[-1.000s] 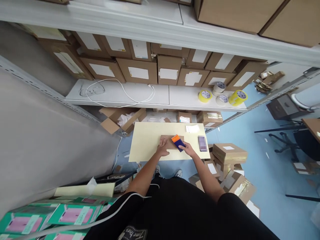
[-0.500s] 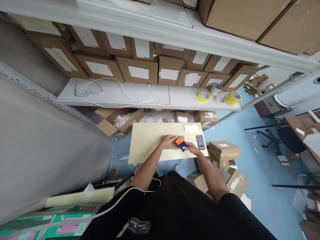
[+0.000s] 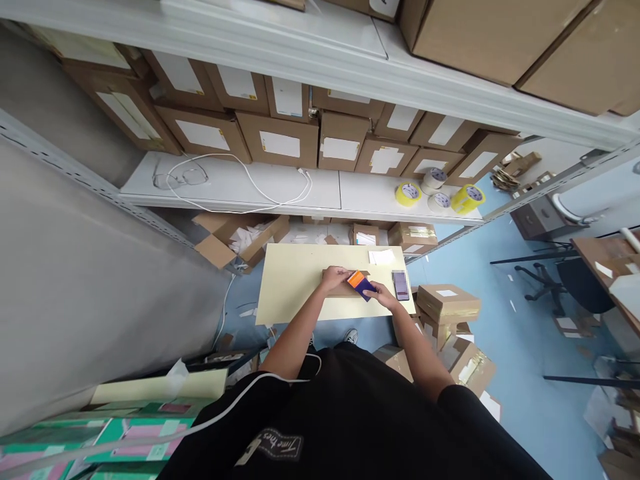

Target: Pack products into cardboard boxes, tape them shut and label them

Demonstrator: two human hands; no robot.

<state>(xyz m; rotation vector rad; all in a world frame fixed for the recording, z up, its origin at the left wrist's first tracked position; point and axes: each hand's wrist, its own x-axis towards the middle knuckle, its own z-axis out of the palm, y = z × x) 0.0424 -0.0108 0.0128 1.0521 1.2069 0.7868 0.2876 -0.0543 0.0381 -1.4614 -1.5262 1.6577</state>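
Note:
A small flat purple-and-orange box (image 3: 363, 287) is held tilted over the pale yellow table (image 3: 290, 280). My right hand (image 3: 381, 295) grips its purple lower end, thumb on top. My left hand (image 3: 335, 277) has its fingers pressed together at the orange upper end, touching its edge. Beneath both hands lies a brown cardboard box (image 3: 340, 291), partly covered by them. To the right of my right hand is a phone (image 3: 401, 285) with a blurred screen. White paper slips (image 3: 381, 257) lie at the table's far right.
Beyond the table, a shelf (image 3: 300, 193) carries labelled cartons (image 3: 280, 143), a white cable (image 3: 240, 167), glasses (image 3: 183, 177) and tape rolls (image 3: 408, 193). An open carton (image 3: 240, 237) sits behind the table's left end. Stacked cartons (image 3: 447, 303) stand on the floor at right.
The purple-and-orange box has shifted slightly left and turned a little between my hands. Both hands keep nearly the same place. The camera view has moved slightly.

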